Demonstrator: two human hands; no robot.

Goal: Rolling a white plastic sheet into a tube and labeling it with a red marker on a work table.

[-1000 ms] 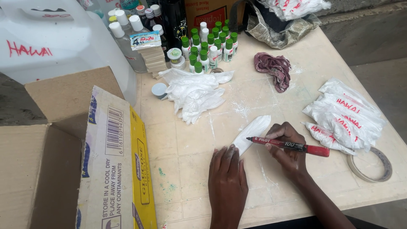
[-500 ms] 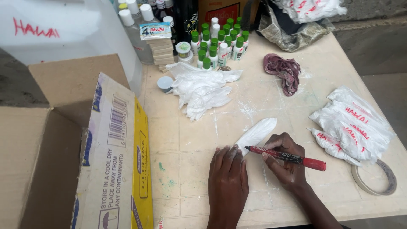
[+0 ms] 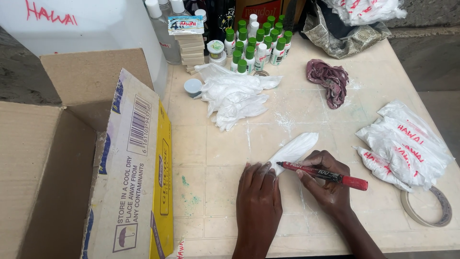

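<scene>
White powder pouch [image 3: 293, 149] on table [image 3: 306, 110], centre. Looks soft, light, shifty; pin the near end. Left hand [image 3: 258, 192] flat, pressing that end. Right hand [image 3: 327, 184] pinches red marker [image 3: 323, 173], tip on pouch. Labelled pouches [image 3: 407, 144] at 3 o'clock.

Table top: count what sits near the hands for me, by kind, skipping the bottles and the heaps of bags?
Red marker in the right hand: 1
White bag under the left hand: 1
Tape roll: 1
Maroon cloth: 1
Open cardboard box: 1
Total: 5
</scene>
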